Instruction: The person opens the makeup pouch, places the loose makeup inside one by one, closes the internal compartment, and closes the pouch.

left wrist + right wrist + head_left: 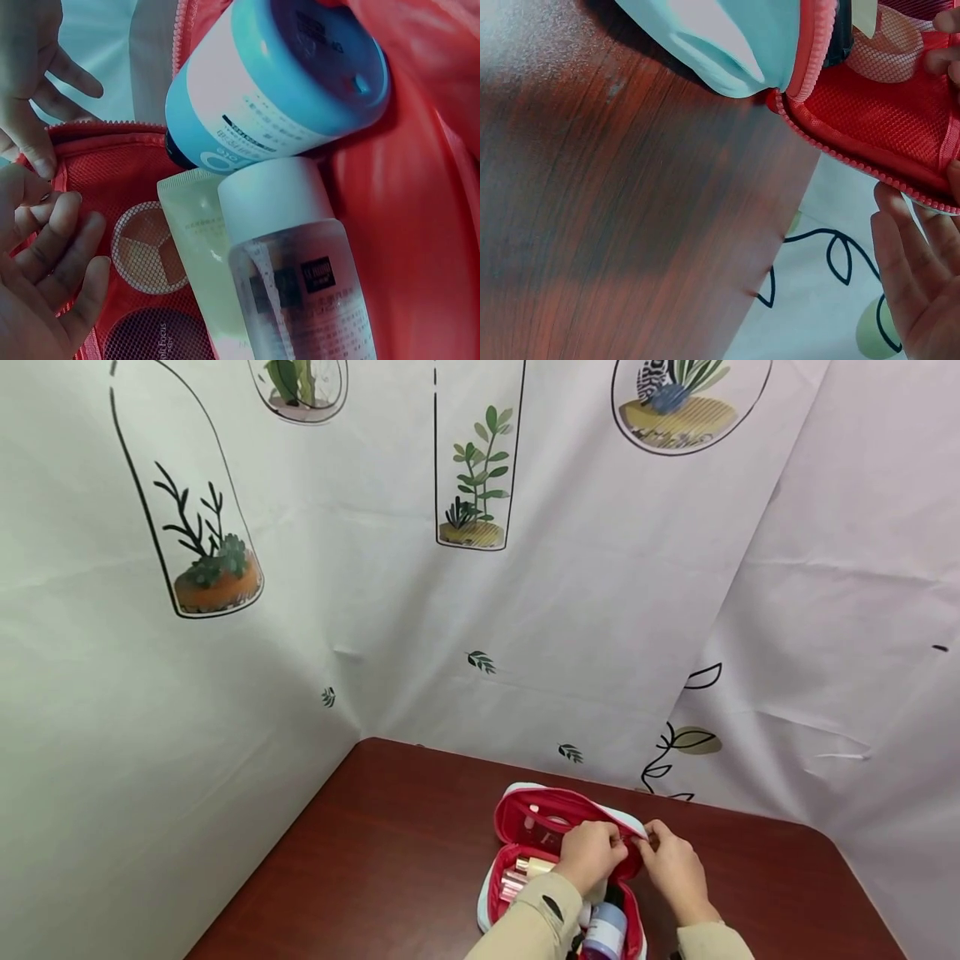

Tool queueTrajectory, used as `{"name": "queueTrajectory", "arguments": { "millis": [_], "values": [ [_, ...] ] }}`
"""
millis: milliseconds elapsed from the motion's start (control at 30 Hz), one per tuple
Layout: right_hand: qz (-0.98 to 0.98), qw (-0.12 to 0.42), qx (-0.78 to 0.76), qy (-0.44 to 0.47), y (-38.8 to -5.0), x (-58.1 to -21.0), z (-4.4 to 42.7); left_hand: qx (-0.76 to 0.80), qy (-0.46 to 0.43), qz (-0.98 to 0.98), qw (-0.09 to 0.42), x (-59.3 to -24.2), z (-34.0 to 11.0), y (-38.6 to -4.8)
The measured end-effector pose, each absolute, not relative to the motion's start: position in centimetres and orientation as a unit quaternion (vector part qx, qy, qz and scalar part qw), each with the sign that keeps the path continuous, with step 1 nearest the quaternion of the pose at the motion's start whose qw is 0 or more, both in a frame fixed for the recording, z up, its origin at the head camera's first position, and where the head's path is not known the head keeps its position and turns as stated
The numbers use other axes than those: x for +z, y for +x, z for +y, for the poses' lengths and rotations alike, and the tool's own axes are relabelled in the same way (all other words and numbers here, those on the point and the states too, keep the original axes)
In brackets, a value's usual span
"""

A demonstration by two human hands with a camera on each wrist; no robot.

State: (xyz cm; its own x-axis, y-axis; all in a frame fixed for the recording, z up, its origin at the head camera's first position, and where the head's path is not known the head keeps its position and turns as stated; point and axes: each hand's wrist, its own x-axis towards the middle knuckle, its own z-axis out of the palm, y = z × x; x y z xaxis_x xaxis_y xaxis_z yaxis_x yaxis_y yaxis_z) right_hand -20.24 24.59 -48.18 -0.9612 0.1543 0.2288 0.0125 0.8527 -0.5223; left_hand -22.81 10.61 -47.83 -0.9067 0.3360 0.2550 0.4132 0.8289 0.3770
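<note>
A cosmetic bag [486, 893] with a pale blue outside and red lining lies unzipped on the table, its lid raised at the back. In the head view, my left hand [588, 853] reaches over the bag to the lid's mesh pocket [112, 176]. Thumb and finger pinch what looks like a small zip pull at the pocket's edge, mostly hidden. My right hand [675, 870] grips the lid's right corner, thumb on the rim and fingers behind. Inside the bag are a blue bottle [217, 97], a clear bottle with white cap [300, 285] and a pale yellow tube [199, 232].
The bag rests on a dark red-brown wooden table [360, 860], near its back edge. White cloth walls [405, 610] with printed plants stand behind and to the left. Behind the mesh sit a three-tone palette [146, 247] and a dark round compact [154, 337].
</note>
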Motion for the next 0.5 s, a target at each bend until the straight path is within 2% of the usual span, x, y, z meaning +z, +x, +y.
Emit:
{"name": "queueTrajectory", "arguments": {
  "millis": [500],
  "values": [
    [-0.953, 0.137, 0.267, -0.044, -20.15, -48.02, 24.50, -0.224, -0.217, -0.947, 0.080, -47.89, 9.79, -22.94]
  ]
}}
